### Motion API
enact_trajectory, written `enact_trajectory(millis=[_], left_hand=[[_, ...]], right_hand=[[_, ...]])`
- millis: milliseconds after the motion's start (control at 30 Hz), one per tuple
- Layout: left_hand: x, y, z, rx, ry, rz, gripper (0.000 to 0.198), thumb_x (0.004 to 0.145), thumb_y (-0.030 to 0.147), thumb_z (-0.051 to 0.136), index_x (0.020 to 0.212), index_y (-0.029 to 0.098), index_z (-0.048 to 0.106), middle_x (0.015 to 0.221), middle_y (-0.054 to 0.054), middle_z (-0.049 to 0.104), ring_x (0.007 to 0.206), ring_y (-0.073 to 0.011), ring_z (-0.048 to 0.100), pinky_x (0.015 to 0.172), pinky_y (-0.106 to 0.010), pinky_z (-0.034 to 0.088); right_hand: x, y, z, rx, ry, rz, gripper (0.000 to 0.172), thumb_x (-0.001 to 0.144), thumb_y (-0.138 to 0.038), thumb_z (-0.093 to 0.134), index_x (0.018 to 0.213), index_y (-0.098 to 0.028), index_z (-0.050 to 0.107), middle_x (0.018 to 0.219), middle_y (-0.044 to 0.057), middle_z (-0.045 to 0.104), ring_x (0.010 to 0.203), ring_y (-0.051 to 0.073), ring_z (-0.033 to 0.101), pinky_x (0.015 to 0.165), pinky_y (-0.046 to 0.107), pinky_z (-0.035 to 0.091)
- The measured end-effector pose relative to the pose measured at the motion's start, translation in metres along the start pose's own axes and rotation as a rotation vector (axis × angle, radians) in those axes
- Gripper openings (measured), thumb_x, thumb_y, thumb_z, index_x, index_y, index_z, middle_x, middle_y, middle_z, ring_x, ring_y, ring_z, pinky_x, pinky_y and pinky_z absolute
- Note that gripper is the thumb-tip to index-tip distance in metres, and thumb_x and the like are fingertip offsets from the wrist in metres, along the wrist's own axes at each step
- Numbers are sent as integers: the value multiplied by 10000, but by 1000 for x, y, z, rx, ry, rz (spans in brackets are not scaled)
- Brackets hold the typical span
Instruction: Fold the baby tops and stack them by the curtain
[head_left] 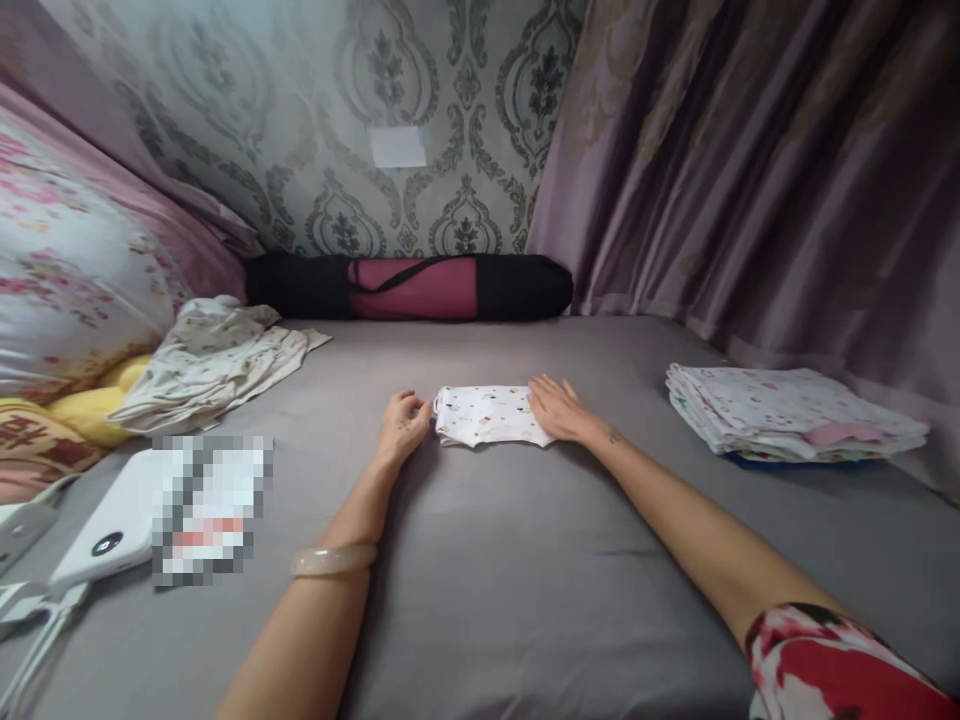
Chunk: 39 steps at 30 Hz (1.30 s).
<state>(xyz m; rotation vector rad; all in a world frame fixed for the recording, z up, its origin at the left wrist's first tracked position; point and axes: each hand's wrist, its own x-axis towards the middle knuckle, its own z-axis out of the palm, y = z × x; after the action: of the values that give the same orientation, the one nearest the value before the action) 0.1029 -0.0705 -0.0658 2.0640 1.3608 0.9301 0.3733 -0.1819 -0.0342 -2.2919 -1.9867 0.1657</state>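
A white piece of folded clothing (pixel 491 415) with a small brown and dark print lies flat on the grey bed sheet (pixel 480 560). My right hand (pixel 557 408) rests on its right end, palm down, fingers stretched out. At the left end, my left hand (pixel 406 425) is closed with curled fingers. Its thumb and fingertips come right up to the cloth's left edge, where a small loop sticks out. Whether they pinch anything is hidden from me.
A stack of folded clothes (pixel 795 410) sits at the right. On the left lie a crumpled printed garment (pixel 217 365), a white power bank (pixel 124 515) with cables, a blurred packet (pixel 214 510) and a yellow plush item (pixel 94 410). Behind is a black and red roll bag (pixel 412 287).
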Motion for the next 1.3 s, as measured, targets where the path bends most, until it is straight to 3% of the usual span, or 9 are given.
enact_trajectory(millis=[267, 467, 667, 800, 967, 1133, 1300], left_hand=[[-3, 1, -2, -6, -32, -10, 249, 818, 347, 507, 701, 174, 645, 1226, -130, 584, 1226, -249, 528, 1069, -350, 390], [-2, 1, -4, -9, -53, 6, 240, 827, 334, 512, 703, 176, 642, 1211, -126, 585, 1214, -242, 531, 1063, -353, 397], [-1, 1, -3, -41, -49, -35, 232, 824, 319, 524, 702, 162, 644, 1242, -145, 569, 1221, -243, 528, 1079, -342, 372], [1, -2, -1, -70, -13, -41, 208, 802, 309, 543, 684, 170, 641, 1201, -126, 597, 1192, -236, 548, 1065, -349, 383], [4, -9, 1, -87, 17, 9, 210, 795, 312, 532, 671, 173, 629, 1120, -132, 629, 1170, -246, 560, 1050, -368, 395], [7, -14, 1, -91, 44, 19, 145, 787, 271, 530, 723, 177, 620, 1055, -115, 662, 1108, -228, 585, 1012, -376, 422], [7, -16, 3, -100, 49, 19, 196, 785, 292, 508, 823, 158, 646, 960, -96, 677, 942, -209, 619, 918, -367, 472]], right_hand=[[16, -65, 7, 76, 56, -199, 608, 990, -394, 204, 1502, -81, 304, 1580, 120, 251, 1471, 229, 150, 1193, 435, 94], [21, -68, 22, 71, 14, -176, 560, 997, -402, 230, 1488, -167, 364, 1561, 99, 310, 1455, 243, 211, 1178, 439, 148], [25, -75, 9, 47, -69, -150, 536, 988, -346, 258, 1470, -150, 386, 1561, 127, 300, 1450, 269, 219, 1164, 490, 162], [32, -104, 8, 49, 0, -188, 521, 981, -293, 259, 1445, -110, 409, 1556, 142, 306, 1456, 257, 199, 1174, 489, 107], [38, -142, 26, 121, 66, -206, 572, 994, -368, 216, 1452, -69, 383, 1550, 148, 316, 1454, 251, 206, 1175, 455, 125], [36, -150, 39, 114, 107, -181, 568, 985, -356, 238, 1450, -67, 389, 1556, 147, 302, 1448, 249, 221, 1175, 455, 117], [38, -150, 38, 123, 82, -173, 576, 981, -353, 249, 1464, -60, 364, 1562, 149, 286, 1454, 254, 202, 1179, 463, 104]])
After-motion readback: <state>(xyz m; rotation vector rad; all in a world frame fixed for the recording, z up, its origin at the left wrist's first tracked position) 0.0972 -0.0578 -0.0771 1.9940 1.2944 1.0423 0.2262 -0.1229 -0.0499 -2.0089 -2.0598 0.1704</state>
